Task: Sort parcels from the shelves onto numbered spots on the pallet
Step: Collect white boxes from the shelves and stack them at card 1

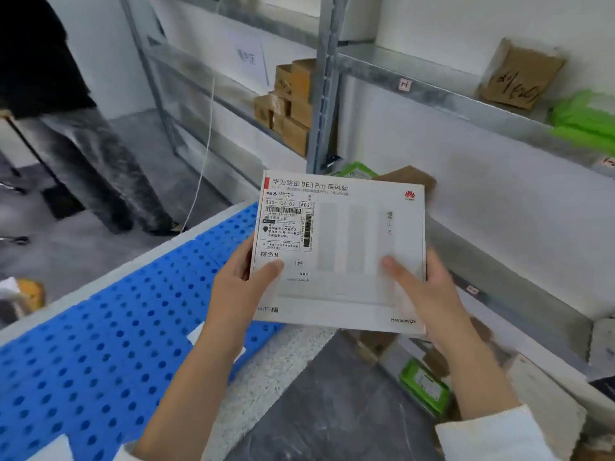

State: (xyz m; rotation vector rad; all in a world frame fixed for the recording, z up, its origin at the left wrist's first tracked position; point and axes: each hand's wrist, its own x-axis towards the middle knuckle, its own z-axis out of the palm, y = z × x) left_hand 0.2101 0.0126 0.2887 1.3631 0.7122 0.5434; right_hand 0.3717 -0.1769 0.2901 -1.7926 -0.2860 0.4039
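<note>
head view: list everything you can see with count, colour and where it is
white box: one, white with a printed shipping label, centre, held up in both hands
pallet: one, blue with holes, lower left
shelving: one rack, grey metal, back and right
cardboard boxes: several, brown, stacked on a middle shelf
handwritten parcel: one, brown, upper shelf at right
green bag: one, bright green, upper shelf far right
green parcel: one, green, low at bottom right
cord: one, white, hanging left of centre
other person's legs: grey trousers, upper left
left hand: grips the box's left edge
right hand: grips the box's right edge
</note>
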